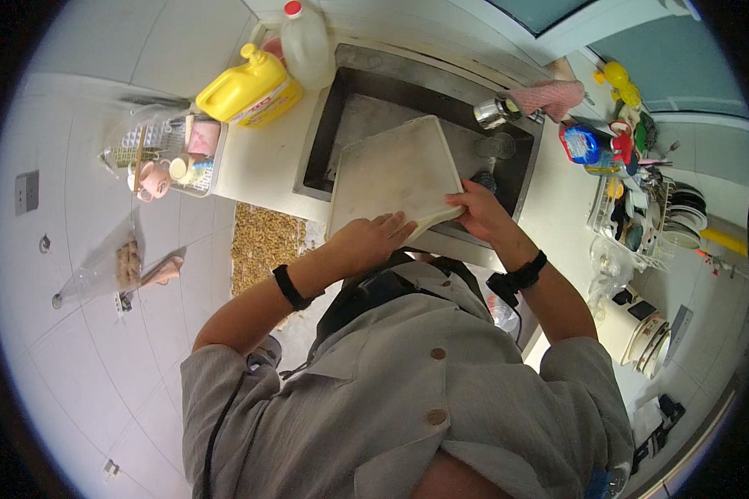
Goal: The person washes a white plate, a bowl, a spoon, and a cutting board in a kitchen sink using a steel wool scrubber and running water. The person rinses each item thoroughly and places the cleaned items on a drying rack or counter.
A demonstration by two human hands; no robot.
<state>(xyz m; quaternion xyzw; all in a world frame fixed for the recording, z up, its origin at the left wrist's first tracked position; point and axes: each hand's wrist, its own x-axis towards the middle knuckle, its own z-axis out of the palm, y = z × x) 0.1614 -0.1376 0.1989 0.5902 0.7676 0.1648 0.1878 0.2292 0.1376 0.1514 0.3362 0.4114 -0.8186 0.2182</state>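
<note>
A white rectangular board (394,168) with a thin raised edge is tilted over the near part of the dark sink (365,103). Faint grey smudges mark its upper face. My right hand (479,209) grips it at the near right corner, thumb on the upper side. Across the near edge lies my left hand (374,240), its fingers stretched together over the board; its thumb is hidden. Beyond the right hand, a clear glass (497,145) and a dark round thing (484,181) are in the sink. The chrome faucet (496,113) reaches in above the glass.
A yellow jug (253,90) and a translucent jug with a red cap (306,47) stand at the sink's back left. Cups fill a rack (215,168) further left. A pink cloth (549,100) hangs on the faucet. Bottles and a dish rack (630,215) line the right counter.
</note>
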